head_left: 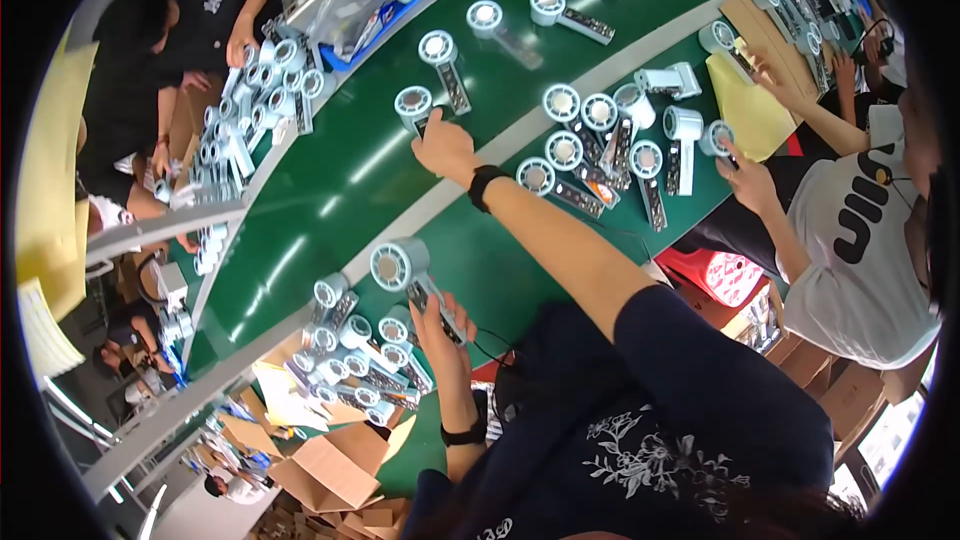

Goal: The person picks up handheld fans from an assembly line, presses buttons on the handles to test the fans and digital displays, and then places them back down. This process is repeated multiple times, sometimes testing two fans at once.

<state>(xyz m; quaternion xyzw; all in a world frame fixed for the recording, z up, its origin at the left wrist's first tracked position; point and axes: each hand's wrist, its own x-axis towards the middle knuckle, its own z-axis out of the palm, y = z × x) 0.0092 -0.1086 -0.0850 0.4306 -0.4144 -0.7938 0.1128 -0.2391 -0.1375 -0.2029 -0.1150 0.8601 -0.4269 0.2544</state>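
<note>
Holding the first fan [402,266], my left hand [443,328] curls round its handle, the round head tilted toward 11 o'clock; a pile of fans [350,368] lies at 8 o'clock. At 12 o'clock from it, my right hand [446,150] pinches the handle of the second fan [413,102] over the green belt [320,200]; whether that fan rests there, I cannot tell. Step in hand, as I judge it: handling fans between belt and worktable [485,255], direction uncertain. The next move calls for a secure right-hand pinch, clear of the fan cluster [600,113] at 3 o'clock.
</note>
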